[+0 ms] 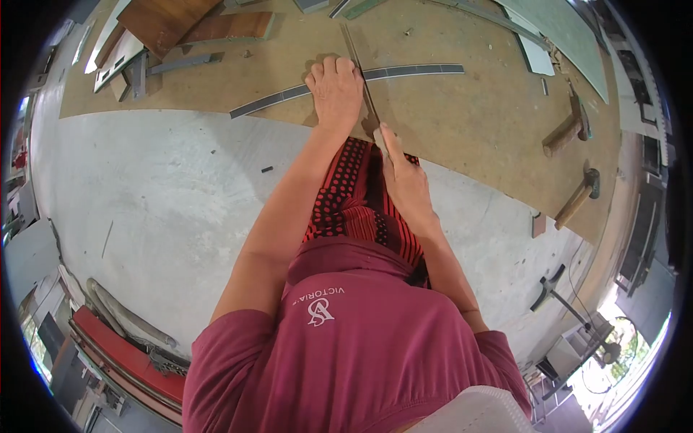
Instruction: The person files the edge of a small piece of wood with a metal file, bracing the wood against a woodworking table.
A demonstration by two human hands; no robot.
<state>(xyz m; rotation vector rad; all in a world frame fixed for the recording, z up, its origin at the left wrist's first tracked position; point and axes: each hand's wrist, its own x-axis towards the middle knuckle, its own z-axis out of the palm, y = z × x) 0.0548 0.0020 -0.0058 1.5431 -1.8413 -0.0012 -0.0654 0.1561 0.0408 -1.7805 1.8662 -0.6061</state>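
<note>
A long dark grey strip with pale edges (415,70) lies across the board, looking bowed in this wide view. My left hand (336,90) is closed over the strip near its middle, fingers curled and knuckles up, pressing it to the board. My right hand (406,177) is wrapped round the handle of a handsaw (370,101), close to the board's near edge. The saw's thin blade is seen almost edge-on. It crosses the strip just right of my left hand and points away from me. Its teeth and any cut are hidden.
The brown board (462,123) carries wood offcuts (170,29) at the far left. Two hammers, one wooden-handled (574,206) and one higher up (567,133), lie at the right. Grey panels (570,43) stand at the far right. A small dark scrap (267,169) is on the concrete floor (166,195).
</note>
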